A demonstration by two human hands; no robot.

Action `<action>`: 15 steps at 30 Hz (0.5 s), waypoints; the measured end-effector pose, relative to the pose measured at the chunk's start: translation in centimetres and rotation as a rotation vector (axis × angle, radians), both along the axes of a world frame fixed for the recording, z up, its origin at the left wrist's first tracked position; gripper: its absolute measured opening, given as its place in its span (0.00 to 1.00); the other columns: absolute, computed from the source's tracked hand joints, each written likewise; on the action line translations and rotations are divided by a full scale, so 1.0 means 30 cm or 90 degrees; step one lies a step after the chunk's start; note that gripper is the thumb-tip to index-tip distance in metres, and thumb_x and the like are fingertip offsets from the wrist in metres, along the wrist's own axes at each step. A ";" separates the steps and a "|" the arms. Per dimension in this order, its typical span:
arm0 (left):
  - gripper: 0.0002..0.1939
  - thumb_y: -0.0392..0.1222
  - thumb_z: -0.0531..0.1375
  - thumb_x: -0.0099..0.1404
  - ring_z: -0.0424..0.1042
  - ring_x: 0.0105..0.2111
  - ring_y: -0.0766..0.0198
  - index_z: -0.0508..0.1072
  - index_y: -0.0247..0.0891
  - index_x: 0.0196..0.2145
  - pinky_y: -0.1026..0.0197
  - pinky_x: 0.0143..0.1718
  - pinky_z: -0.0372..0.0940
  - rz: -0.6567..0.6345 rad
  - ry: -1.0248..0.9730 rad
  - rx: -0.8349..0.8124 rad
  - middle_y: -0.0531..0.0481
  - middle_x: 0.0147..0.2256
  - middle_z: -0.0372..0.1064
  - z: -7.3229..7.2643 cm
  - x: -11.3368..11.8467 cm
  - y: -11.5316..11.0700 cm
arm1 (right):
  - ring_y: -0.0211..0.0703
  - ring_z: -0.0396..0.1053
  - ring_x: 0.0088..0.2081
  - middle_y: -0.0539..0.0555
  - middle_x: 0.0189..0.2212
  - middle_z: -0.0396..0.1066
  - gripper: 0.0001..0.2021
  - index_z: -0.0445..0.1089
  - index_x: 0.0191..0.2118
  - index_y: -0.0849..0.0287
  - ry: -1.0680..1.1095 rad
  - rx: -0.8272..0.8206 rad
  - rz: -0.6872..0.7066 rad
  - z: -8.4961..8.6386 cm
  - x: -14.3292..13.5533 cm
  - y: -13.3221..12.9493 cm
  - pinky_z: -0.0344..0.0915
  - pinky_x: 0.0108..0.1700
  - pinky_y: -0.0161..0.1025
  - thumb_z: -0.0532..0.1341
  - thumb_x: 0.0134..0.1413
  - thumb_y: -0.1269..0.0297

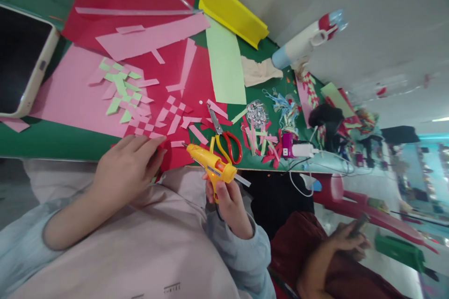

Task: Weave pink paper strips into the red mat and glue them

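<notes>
My right hand [226, 201] is wrapped around the handle of a yellow hot glue gun [212, 163]. A whitish glue stick [243, 180] juts from its rear, and its nozzle points left, close to a short pink strip [177, 144]. My left hand [128, 163] lies at the table edge with fingers curled over red paper [173, 155]; its fingertips are partly hidden. Just beyond it is a red and pink woven paper piece [142, 127]. Scissors [226, 138] with red and yellow handles lie behind the glue gun. A pink and green woven piece [122, 86] rests farther back.
A phone [26, 60] lies at the left. Yellow folded card [233, 11], a green sheet [227, 63] and a bottle [305, 42] are along the back. Right of the scissors are paper scraps [257, 138] and a purple charger [287, 145]. Another person's hand [347, 238] holds a phone.
</notes>
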State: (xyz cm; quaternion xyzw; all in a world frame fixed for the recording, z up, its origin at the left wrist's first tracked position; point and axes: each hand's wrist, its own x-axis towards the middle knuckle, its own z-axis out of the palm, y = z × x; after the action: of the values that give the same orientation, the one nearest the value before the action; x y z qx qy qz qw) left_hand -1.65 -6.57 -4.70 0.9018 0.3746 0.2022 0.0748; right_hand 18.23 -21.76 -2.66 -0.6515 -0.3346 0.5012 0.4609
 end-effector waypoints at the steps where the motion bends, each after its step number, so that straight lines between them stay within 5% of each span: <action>1: 0.16 0.45 0.50 0.74 0.72 0.34 0.58 0.75 0.37 0.47 0.56 0.34 0.67 -0.015 0.020 -0.004 0.46 0.33 0.75 -0.003 0.008 0.009 | 0.35 0.57 0.22 0.47 0.22 0.60 0.23 0.69 0.38 0.58 0.001 0.000 -0.002 -0.006 -0.001 0.002 0.56 0.26 0.37 0.53 0.66 0.41; 6: 0.15 0.42 0.50 0.73 0.71 0.34 0.54 0.76 0.39 0.43 0.50 0.39 0.68 -0.098 0.068 0.010 0.44 0.35 0.75 -0.021 0.021 0.028 | 0.34 0.56 0.21 0.45 0.21 0.58 0.25 0.69 0.41 0.60 0.003 -0.009 -0.001 -0.031 -0.006 -0.001 0.55 0.26 0.37 0.54 0.65 0.39; 15: 0.10 0.39 0.53 0.72 0.71 0.35 0.56 0.72 0.37 0.46 0.50 0.42 0.69 -0.121 0.032 0.084 0.47 0.36 0.75 -0.007 -0.062 -0.005 | 0.37 0.56 0.22 0.46 0.21 0.59 0.19 0.70 0.43 0.55 0.003 -0.026 0.048 -0.045 0.002 -0.030 0.56 0.28 0.40 0.54 0.67 0.44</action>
State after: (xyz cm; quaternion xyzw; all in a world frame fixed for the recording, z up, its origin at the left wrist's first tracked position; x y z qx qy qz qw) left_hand -3.52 -6.73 -4.90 0.9410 0.2752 0.1954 0.0247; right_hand 18.29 -22.64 -4.00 -0.6466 -0.3477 0.5264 0.4288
